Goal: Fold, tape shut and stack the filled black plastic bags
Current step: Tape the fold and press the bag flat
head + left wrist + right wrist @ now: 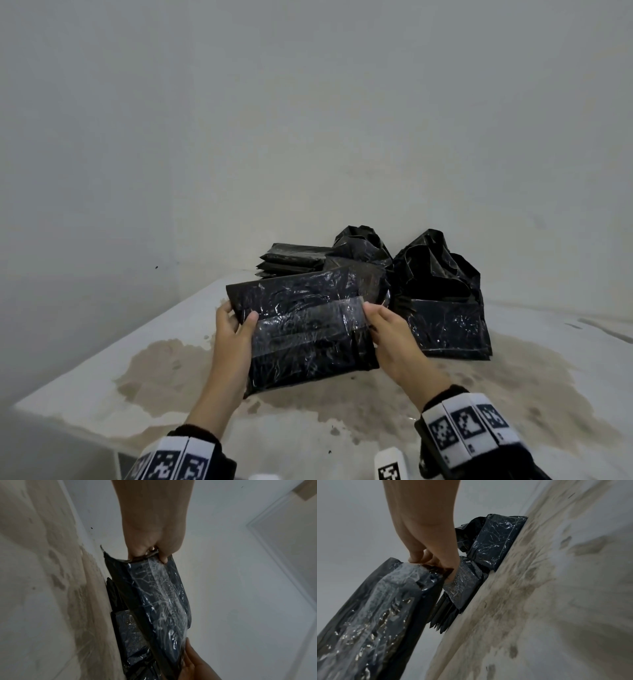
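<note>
stained white table (342,421) carries folded bag stack (291,262) and open bags (442,308).

Head view looks down over the table (102,387); both wrist views sit close, sharing the taped bag (305,329).

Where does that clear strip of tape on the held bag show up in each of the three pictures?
Head: tape at centre, across the held bag.
Left wrist: tape runs down the centre.
Right wrist: tape at lower left.
Shared landmark: the stained table, also along the left wrist view's left edge and the right wrist view's right side.
</note>
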